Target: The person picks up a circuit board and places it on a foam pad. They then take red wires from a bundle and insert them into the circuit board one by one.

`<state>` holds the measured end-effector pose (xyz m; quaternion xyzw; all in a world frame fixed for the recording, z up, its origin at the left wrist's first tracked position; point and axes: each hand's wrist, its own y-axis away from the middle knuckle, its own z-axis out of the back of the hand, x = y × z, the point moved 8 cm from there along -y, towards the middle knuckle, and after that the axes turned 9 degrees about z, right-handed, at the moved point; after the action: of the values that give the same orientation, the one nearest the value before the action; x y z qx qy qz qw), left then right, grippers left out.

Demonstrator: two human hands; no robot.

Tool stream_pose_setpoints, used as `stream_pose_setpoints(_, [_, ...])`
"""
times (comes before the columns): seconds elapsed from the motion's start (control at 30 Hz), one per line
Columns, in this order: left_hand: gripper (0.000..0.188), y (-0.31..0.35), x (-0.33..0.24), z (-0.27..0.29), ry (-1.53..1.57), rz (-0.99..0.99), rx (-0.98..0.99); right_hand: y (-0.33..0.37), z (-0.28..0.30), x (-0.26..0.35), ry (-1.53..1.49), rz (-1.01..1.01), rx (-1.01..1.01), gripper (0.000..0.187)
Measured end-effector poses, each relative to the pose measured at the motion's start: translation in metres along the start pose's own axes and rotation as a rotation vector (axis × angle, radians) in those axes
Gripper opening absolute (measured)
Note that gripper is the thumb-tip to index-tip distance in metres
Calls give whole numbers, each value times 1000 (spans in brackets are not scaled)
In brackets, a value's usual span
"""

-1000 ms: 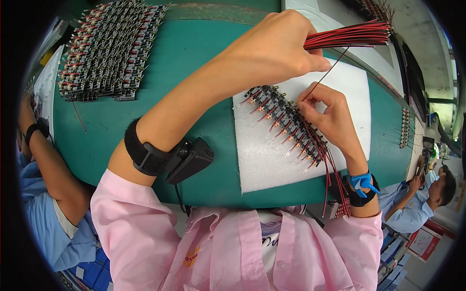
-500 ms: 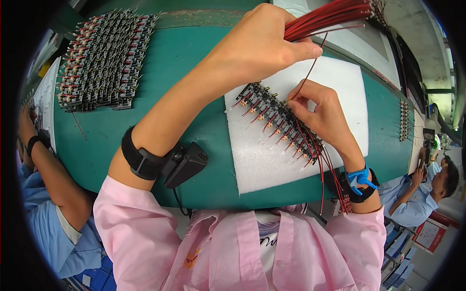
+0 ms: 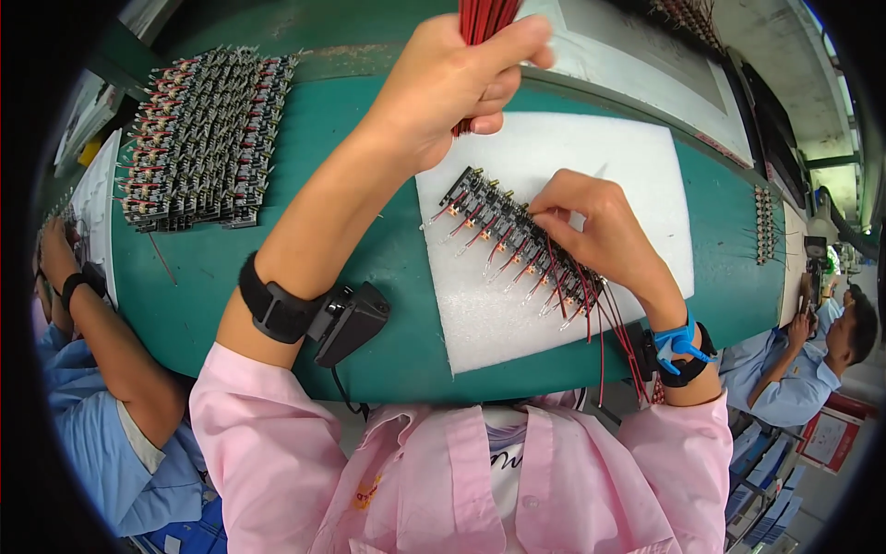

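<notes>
My left hand (image 3: 461, 83) is closed around a thick bundle of red wires (image 3: 486, 20), raised above the far side of the bench. A panel of small black circuit boards (image 3: 521, 235) lies aslant on a white foam sheet (image 3: 503, 319). Clear bulb-like parts and short red wires stick out along its near side. Over the panel's far edge, my right hand (image 3: 595, 217) pinches something at the boards; its fingertips hide most of it, and a red wire end seems to be there. Longer red and dark wires (image 3: 614, 337) trail from the panel's right end past my right wrist.
Stacked circuit board panels (image 3: 198, 138) stand at the left of the green bench (image 3: 378, 235). Another narrow panel (image 3: 764, 226) lies at the right. Behind the foam is a pale tray-like frame (image 3: 628, 65). Co-workers in blue sit left (image 3: 111, 415) and right (image 3: 784, 369).
My left hand has moved left and turned, so the wire bundle now points upward. My right hand has shifted slightly left, and no wire stretches between the hands now.
</notes>
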<state>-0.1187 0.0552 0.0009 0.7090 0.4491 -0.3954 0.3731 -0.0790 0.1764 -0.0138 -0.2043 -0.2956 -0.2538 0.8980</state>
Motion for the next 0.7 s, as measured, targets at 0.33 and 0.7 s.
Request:
stream_pose_setpoints(0.33, [26,-15,45,-4,245,87,-57,-6,21,-2,21,-10,-11,5])
stream_pose_setpoints(0.7, [33,-17,45,-15,159,22,-61,-34,17,-37,-391,-340,-109,13])
